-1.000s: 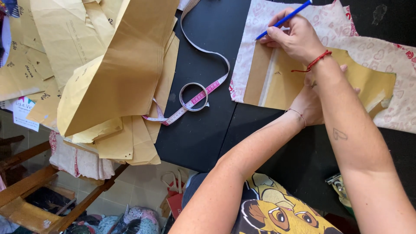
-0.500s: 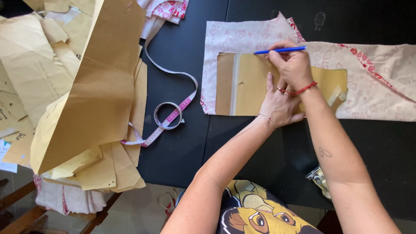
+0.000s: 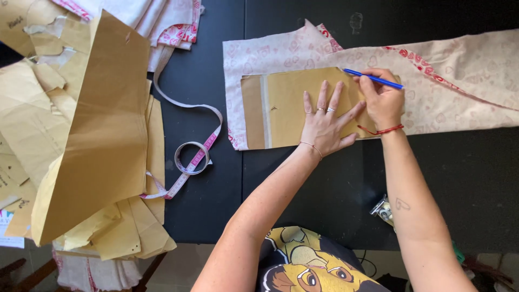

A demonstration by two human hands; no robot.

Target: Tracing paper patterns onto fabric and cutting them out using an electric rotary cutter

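A brown paper pattern piece (image 3: 286, 108) lies on pink heart-print fabric (image 3: 459, 81) on the black table (image 3: 324, 189). The left hand (image 3: 327, 121), fingers spread, presses flat on the pattern. At its upper edge, the right hand (image 3: 381, 100) pinches a blue pen (image 3: 373, 79). A measuring tape (image 3: 192, 154) lies left of the fabric.

Black tabletop in daylight, pale floor below.

The tabletop (image 3: 324, 200) is matte black, with a seam running from its far edge to its near edge left of centre. Soft, even light falls across it. Beyond the near edge shows a pale floor (image 3: 184, 273), and a wooden frame (image 3: 16, 267) stands at the lower left corner.
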